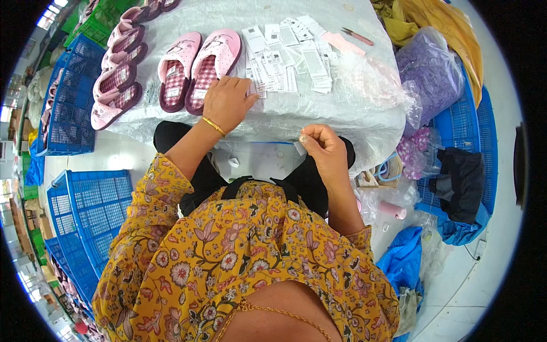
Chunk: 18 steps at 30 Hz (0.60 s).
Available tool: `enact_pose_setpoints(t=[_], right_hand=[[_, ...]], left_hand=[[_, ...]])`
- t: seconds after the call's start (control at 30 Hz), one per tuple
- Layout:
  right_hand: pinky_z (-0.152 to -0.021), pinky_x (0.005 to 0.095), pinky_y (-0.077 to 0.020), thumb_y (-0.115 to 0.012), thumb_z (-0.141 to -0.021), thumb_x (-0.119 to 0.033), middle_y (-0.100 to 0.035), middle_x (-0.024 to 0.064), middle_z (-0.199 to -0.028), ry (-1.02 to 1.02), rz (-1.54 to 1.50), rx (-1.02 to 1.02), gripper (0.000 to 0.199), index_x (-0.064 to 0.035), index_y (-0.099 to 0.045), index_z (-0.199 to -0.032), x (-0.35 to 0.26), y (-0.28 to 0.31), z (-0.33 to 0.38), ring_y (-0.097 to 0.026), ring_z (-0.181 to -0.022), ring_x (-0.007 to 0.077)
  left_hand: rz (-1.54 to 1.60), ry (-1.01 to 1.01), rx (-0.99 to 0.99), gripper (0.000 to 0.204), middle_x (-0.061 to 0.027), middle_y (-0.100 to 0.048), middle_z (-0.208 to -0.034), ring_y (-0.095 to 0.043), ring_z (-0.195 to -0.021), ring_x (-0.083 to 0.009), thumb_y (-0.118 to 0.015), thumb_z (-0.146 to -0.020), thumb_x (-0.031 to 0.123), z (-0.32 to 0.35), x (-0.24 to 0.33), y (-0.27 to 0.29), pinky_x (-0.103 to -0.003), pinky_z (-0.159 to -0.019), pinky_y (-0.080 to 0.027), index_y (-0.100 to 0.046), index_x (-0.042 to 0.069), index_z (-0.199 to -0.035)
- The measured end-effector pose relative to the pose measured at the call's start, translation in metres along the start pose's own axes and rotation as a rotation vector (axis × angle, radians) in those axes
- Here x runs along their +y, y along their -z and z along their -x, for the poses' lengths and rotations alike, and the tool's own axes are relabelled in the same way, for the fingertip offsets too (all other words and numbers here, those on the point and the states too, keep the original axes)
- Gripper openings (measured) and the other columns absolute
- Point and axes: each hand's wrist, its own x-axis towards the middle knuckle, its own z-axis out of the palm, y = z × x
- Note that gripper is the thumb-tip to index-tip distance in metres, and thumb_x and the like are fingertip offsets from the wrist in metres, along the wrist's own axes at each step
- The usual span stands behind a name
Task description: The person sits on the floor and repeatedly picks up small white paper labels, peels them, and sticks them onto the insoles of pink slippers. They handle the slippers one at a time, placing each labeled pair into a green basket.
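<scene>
My left hand [229,104] lies palm down at the heel of the right-hand slipper [212,57] of a pink pair, its fingers reaching toward the paper tags. The slippers have dark red-edged, checked insoles; the left-hand slipper [175,74] stands beside it, toes pointing away. Over the gap in front of the table, my right hand [327,149] pinches a small whitish tag [299,148] between thumb and forefinger. Several printed white paper tags [285,54] are spread in a loose pile right of the slippers.
More pink slippers [117,80] line the table's left side. Thread snips [358,36] and crumpled clear plastic [370,77] lie at the right of the covered table [171,124]. Blue crates [97,196] stand at left; bagged purple material [427,71] sits at right.
</scene>
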Motion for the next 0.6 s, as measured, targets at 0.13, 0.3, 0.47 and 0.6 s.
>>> enact_pose_setpoints(t=[0.13,0.3,0.47,0.6], right_hand=[[-0.068,0.0209,-0.0448,-0.068,-0.09,-0.009,-0.063,-0.0016,-0.084,-0.012,0.02,-0.005,0.014,0.0005,-0.065,-0.099,0.0,-0.001,-0.001,-0.054,-0.075,0.0042],[-0.067,0.0212,-0.0448,-0.068,-0.09,-0.01,-0.063,-0.0022,-0.083,-0.017,0.035,0.018,0.013,0.0002,-0.066,-0.098,-0.004,-0.002,0.002,-0.054,-0.074,0.0043],[-0.066,0.0207,-0.0436,-0.068,-0.09,-0.011,-0.062,-0.0026,-0.083,-0.016,0.037,0.006,0.014,0.0,-0.066,-0.098,-0.001,0.002,0.001,-0.052,-0.073,0.004],[-0.065,0.02,-0.0424,-0.067,-0.091,-0.014,-0.062,-0.0028,-0.082,-0.022,0.089,0.014,0.016,0.0004,-0.065,-0.097,-0.003,-0.001,-0.001,-0.051,-0.072,0.0034]], left_hand=[[0.164,0.301,-0.069,0.038,-0.0094,-0.066,-0.089,-0.063,-0.085,-0.0279,-0.074,-0.078,0.026,-0.011,0.004,-0.014,-0.04,-0.073,-0.051,-0.06,0.007,-0.108],[0.419,0.532,-0.165,0.043,-0.011,-0.067,-0.081,-0.065,-0.075,-0.027,-0.077,-0.075,0.023,-0.022,-0.005,-0.007,-0.038,-0.07,-0.051,-0.058,0.003,-0.108],[0.616,0.634,-0.259,0.034,-0.0083,-0.066,-0.08,-0.064,-0.071,-0.0188,-0.074,-0.077,0.019,-0.013,-0.017,0.011,-0.031,-0.065,-0.05,-0.058,0.0,-0.1],[1.147,0.832,-0.468,0.019,-0.0018,-0.061,-0.075,-0.055,-0.06,-0.0079,-0.07,-0.083,0.012,0.017,-0.008,0.049,-0.022,-0.052,-0.041,-0.058,0.003,-0.094]])
